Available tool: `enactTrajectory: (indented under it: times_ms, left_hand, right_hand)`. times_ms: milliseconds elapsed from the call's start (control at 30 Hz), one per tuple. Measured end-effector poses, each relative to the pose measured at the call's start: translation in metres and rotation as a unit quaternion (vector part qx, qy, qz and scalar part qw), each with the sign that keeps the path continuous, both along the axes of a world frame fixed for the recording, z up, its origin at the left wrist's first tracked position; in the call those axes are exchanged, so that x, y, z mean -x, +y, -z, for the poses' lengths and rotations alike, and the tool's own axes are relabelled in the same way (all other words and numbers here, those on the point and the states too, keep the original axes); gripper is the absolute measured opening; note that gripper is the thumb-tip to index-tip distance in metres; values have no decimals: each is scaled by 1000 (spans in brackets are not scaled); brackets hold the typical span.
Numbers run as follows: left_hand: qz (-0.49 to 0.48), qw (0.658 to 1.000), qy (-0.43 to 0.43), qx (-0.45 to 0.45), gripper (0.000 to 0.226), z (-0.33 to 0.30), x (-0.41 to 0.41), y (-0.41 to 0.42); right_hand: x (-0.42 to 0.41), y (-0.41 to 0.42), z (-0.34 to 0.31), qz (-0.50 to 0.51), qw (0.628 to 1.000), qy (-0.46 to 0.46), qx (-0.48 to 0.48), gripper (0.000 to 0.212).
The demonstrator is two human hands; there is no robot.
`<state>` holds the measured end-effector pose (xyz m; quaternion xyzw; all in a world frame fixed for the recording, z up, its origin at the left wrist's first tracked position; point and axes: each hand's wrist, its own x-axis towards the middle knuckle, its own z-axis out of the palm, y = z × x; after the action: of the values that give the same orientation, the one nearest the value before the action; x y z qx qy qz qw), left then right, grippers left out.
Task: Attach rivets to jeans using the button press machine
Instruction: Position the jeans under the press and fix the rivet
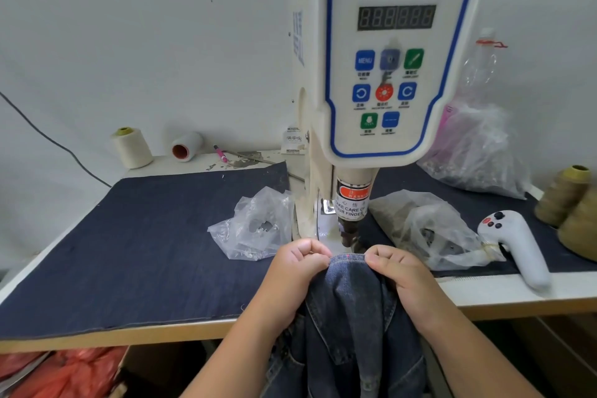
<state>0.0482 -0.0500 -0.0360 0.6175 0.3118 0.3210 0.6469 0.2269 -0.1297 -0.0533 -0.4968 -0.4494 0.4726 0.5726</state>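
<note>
Both the left hand [298, 263] and the right hand [395, 271] are pinching, fingers curled, the stitched dark denim edge of the jeans [350, 297] under the cream button press machine [381, 74], while crinkled clear plastic bags [255, 224] holding small metal pieces are lying on the cloth-covered tabletop [129, 236] at either side.

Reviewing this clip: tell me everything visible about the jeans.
The jeans are dark blue denim with lighter stitched seams and a faded patch below the top edge. They hang from the table's front edge down toward the person. The top hem is stretched flat between the left hand and right hand, each pinching a corner, just in front of the machine's punch. Faint red marks show along that hem. No rivet on them can be made out.
</note>
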Motion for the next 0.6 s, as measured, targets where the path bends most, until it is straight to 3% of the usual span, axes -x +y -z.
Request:
enactTrajectory:
  times_ms: [600]
  left_hand:
    - [-10,1000,15,-1,7,-4,-2,-4]
  right_hand:
    - [-5,2,4,2,1000,2,-10,23]
